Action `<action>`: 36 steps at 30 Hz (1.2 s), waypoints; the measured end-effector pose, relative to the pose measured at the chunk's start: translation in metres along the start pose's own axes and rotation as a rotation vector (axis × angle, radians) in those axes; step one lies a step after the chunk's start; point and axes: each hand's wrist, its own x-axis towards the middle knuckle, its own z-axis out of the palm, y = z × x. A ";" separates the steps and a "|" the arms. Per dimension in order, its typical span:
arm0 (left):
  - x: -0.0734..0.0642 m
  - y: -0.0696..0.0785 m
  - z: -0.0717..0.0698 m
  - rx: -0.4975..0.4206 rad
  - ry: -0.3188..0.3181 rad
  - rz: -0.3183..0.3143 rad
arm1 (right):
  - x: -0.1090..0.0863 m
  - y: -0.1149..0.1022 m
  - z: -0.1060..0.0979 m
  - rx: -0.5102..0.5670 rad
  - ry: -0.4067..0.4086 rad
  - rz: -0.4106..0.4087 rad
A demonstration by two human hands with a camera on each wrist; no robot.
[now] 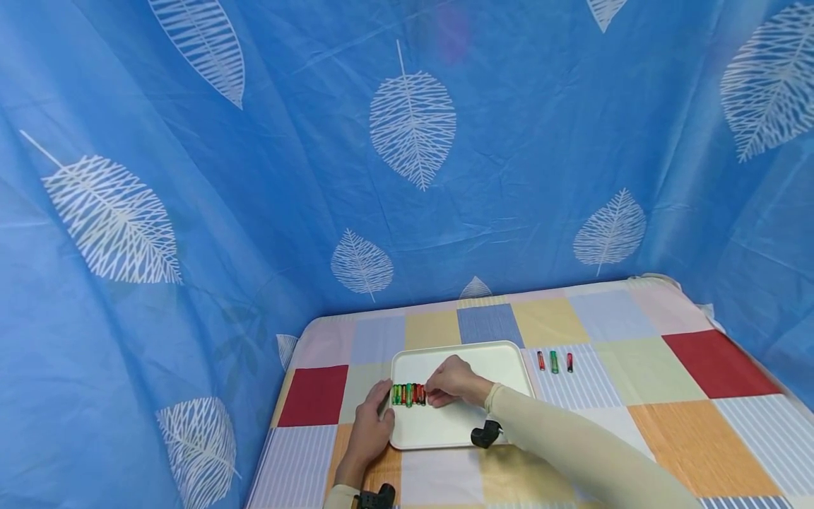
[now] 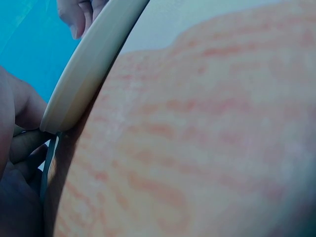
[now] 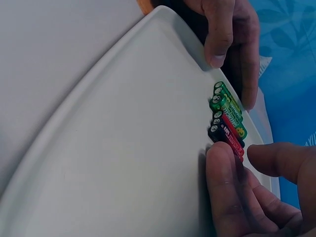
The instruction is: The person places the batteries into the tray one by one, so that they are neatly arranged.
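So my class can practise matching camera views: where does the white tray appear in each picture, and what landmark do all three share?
Head: white tray low, slightly right of centre.
Left wrist: white tray seen from its side, upper left.
Right wrist: white tray across much of the left and middle.
Shared landmark: the left hand, at the white tray's edge.

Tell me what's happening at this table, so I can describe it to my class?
A person is working with a row of small batteries lying side by side in a white tray. The right hand has its fingertips at the row's right end; whether it pinches a battery is hard to tell. The left hand rests at the tray's left edge. Three more batteries, two red and one green, lie outside the tray on the patchwork cloth.
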 end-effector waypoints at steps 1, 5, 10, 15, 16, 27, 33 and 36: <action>0.000 0.001 0.000 0.000 0.001 0.001 | 0.000 0.000 0.000 0.002 -0.002 -0.004; 0.001 0.002 0.000 -0.004 0.003 0.009 | -0.001 0.000 -0.004 0.023 -0.027 0.004; 0.001 0.003 0.001 -0.001 0.007 0.015 | -0.002 0.000 -0.015 0.035 -0.069 0.018; 0.000 0.002 0.001 -0.004 0.011 0.008 | -0.005 0.003 -0.034 0.064 -0.121 0.044; 0.000 0.001 0.001 -0.003 0.013 0.010 | -0.006 0.003 -0.037 0.078 -0.130 0.052; 0.000 -0.001 0.000 -0.002 0.013 0.014 | -0.014 0.010 -0.072 0.198 -0.172 0.090; 0.000 -0.002 0.001 -0.005 0.013 0.011 | -0.022 0.013 -0.091 0.209 -0.199 0.069; 0.001 -0.001 0.000 -0.002 0.011 0.011 | -0.028 0.011 -0.102 0.218 -0.206 0.060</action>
